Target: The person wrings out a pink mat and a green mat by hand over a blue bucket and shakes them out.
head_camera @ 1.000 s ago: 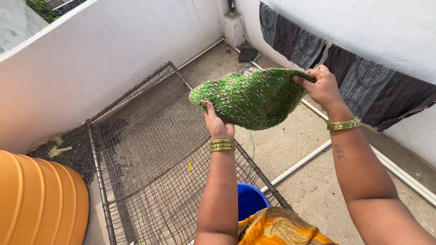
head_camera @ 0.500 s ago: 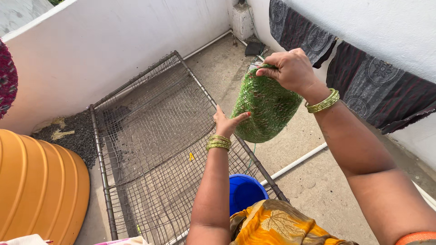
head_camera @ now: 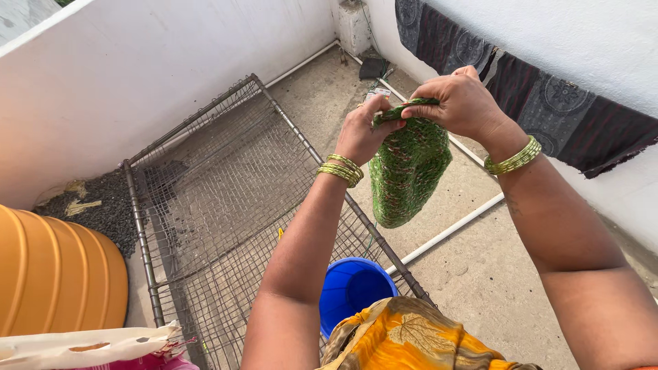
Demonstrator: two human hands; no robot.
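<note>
A green knitted cloth (head_camera: 406,171) with brown flecks hangs folded in front of me. My left hand (head_camera: 362,131) pinches its top edge from the left. My right hand (head_camera: 460,103) grips the same top edge from the right, close beside the left hand. Both wrists carry gold bangles. The cloth dangles over the right rail of a metal wire-mesh frame (head_camera: 212,205) that lies on the concrete floor.
A blue bucket (head_camera: 351,288) stands near my yellow garment (head_camera: 411,339). An orange ribbed tub (head_camera: 58,274) sits at the left. Dark patterned cloths (head_camera: 541,103) hang on the right wall. White pipes (head_camera: 452,229) run along the floor. White walls close in the yard.
The cloth went from spread wide to folded and hanging. My left hand rose from under the cloth to its top edge, beside my right hand.
</note>
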